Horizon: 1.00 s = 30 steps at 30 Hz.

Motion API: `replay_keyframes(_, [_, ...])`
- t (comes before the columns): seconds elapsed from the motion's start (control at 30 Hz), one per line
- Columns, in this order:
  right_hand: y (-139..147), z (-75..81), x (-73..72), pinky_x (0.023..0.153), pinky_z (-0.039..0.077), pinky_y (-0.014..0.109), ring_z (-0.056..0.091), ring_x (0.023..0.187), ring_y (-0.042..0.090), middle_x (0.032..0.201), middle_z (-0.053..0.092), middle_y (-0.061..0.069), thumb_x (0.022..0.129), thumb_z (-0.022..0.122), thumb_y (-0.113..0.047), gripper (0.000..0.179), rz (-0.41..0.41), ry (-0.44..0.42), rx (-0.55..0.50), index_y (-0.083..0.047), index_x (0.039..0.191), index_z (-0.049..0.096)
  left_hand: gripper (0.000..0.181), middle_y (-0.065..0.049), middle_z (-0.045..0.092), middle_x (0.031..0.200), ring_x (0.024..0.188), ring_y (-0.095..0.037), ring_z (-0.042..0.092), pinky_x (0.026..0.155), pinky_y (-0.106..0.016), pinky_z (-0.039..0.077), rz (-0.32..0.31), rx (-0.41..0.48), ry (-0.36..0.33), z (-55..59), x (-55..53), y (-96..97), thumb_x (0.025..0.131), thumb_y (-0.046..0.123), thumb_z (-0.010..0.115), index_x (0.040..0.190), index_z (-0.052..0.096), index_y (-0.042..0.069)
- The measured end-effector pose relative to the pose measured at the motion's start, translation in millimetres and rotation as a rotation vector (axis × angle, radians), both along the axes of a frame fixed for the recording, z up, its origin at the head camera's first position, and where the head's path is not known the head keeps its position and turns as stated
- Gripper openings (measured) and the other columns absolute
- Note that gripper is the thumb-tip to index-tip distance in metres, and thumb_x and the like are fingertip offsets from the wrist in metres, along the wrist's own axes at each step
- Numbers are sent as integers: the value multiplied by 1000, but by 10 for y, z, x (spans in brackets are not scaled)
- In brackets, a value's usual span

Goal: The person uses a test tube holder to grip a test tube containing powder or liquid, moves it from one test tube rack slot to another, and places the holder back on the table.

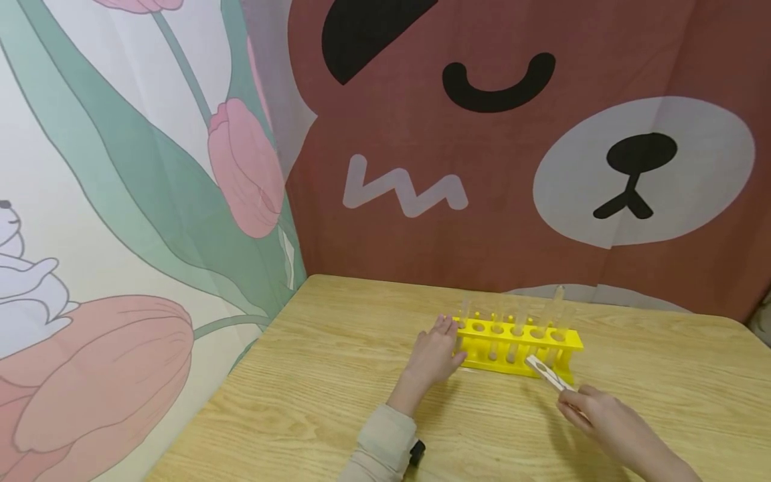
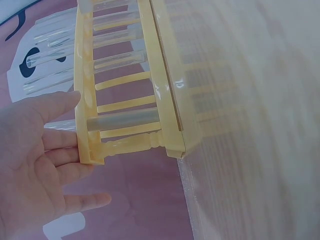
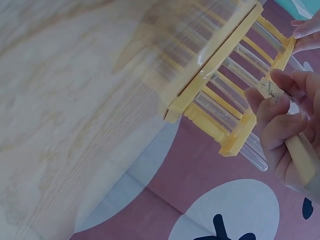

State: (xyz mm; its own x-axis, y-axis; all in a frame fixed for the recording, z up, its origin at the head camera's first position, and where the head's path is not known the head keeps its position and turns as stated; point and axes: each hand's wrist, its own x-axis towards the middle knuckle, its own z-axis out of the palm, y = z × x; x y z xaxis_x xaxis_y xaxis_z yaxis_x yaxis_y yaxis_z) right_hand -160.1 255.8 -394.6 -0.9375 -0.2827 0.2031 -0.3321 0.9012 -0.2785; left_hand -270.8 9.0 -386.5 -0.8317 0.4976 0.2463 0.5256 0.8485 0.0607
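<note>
A yellow test tube rack (image 1: 518, 365) stands upright on the table, with several clear test tubes (image 1: 521, 314) in its holes. At the rack's left end is my left hand (image 1: 430, 351). In the left wrist view, the thumb (image 2: 65, 102) lies against the top plate while other fingers reach its end, holding the rack there. My right hand (image 1: 602, 415) grips a wooden test tube clamp (image 1: 548, 373) by its handle. The clamp's tip points at the rack's front right part, and its metal spring shows in the right wrist view. Whether the tip touches a tube cannot be told.
The wood-grain table (image 1: 289, 402) ends at a printed cloth backdrop (image 1: 409, 248) behind the rack. Another cloth with tulips (image 1: 247, 167) hangs on the left. A small black object (image 1: 417, 452) shows by the left sleeve.
</note>
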Motion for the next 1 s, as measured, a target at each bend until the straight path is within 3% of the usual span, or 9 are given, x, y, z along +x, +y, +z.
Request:
replay_keyframes(0.63, [-55,14,-10,40,30,18,28,48,0,59,36,-12,82,62,-10,13,44,99,-26,-17,72,57,58,-7,36,138,129,-16,27,91,-42,39,8,-9,-2,-3,3,12,87,39,55,133,42,6])
replay_keyframes(1.0, [-77,30,-15,39,30,18,28,48,0,59,36,-12,81,63,-9,15,35,105,-28,-18,71,56,58,-7,38,138,129,-17,28,90,-42,39,5,6,5,-19,-3,8,86,39,55,132,43,6])
